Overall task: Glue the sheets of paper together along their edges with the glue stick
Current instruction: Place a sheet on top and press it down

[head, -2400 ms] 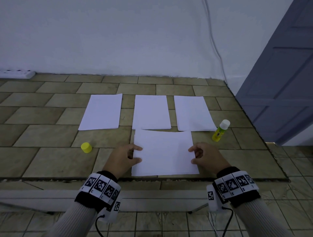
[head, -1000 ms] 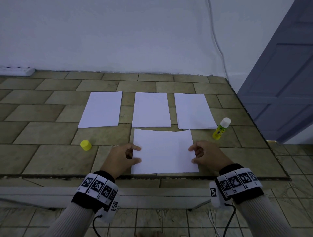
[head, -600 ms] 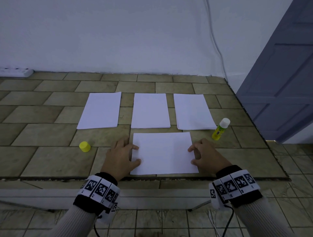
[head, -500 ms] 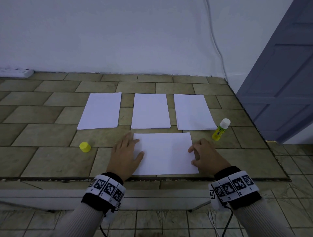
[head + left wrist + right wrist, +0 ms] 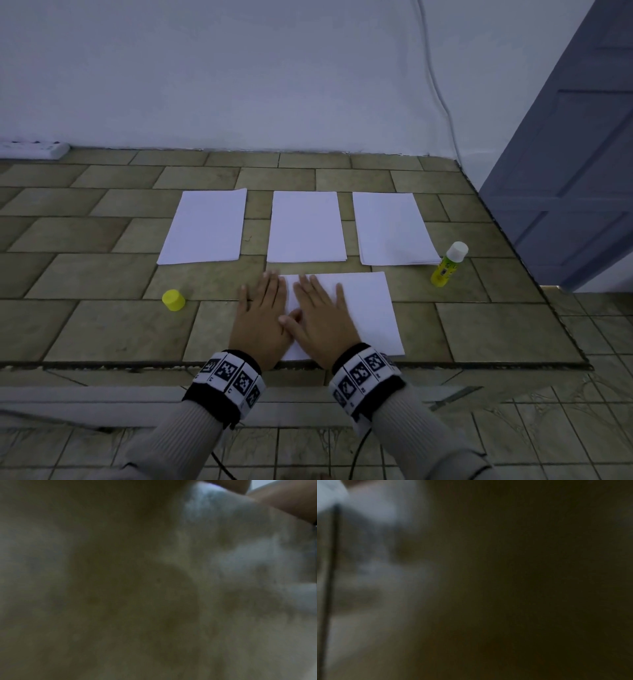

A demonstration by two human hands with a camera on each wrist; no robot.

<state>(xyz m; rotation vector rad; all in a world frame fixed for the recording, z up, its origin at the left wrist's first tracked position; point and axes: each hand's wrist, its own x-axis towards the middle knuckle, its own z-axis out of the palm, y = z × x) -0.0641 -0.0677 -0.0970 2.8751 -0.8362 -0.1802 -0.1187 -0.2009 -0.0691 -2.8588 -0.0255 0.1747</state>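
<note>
A white sheet of paper point(image 5: 368, 311) lies flat near the front edge of the tiled table point(image 5: 102, 329). Both hands press flat on its left part with straight fingers. My left hand point(image 5: 262, 315) covers the sheet's left edge and my right hand point(image 5: 320, 315) lies beside it, thumbs touching. Three more paper stacks lie in a row behind: left point(image 5: 205, 228), middle point(image 5: 305, 228), right point(image 5: 394, 229). The glue stick point(image 5: 448, 264) stands uncapped to the right, its yellow cap point(image 5: 173, 300) to the left. Both wrist views are dark and blurred.
A white power strip point(image 5: 32, 149) lies at the back left by the wall. A white cable point(image 5: 440, 99) runs down the wall. A grey-blue door point(image 5: 575, 171) stands beyond the table's right edge. The tiled floor point(image 5: 582, 428) shows beneath the front edge.
The hands let go of the sheet's left and right edges. Both flattened, and the right hand slid left across the sheet to lie beside the left hand.
</note>
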